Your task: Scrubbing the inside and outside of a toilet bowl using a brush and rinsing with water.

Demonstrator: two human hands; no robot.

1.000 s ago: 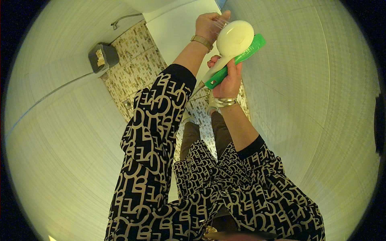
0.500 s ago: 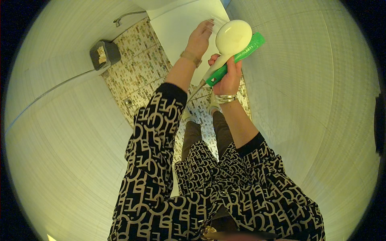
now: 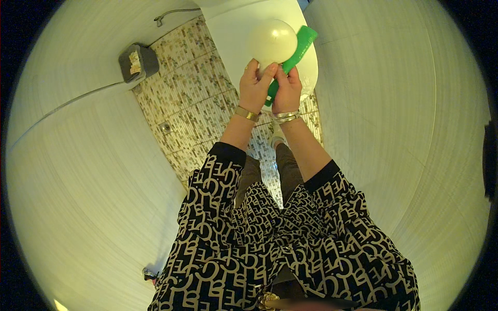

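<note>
Both my hands are close together over a white, smooth-topped fixture [image 3: 223, 31] with a rounded front corner. My left hand [image 3: 253, 90] is closed around the neck of a white shower head [image 3: 275, 41], its round pale back facing up. Beside it, my right hand [image 3: 286, 93] grips a long green plastic tool [image 3: 305, 41] shaped like a brush. The tool's wide end points up and away to the right; its narrow end, with a small hole, shows between my wrists. Any bristles are out of sight, and the lower part of the shower handle is hidden by my hands.
A grey bin [image 3: 148, 59] with pale paper inside stands at the left wall. The mosaic-tiled floor [image 3: 187, 88] has a small round drain [image 3: 165, 127]. A flexible hose [image 3: 174, 14] hangs at the top. Pale walls rise close on both sides.
My left hand has come down from the water spray and closed on the shower head, which moved left. My right hand, which held both shower head and green tool, keeps the green tool.
</note>
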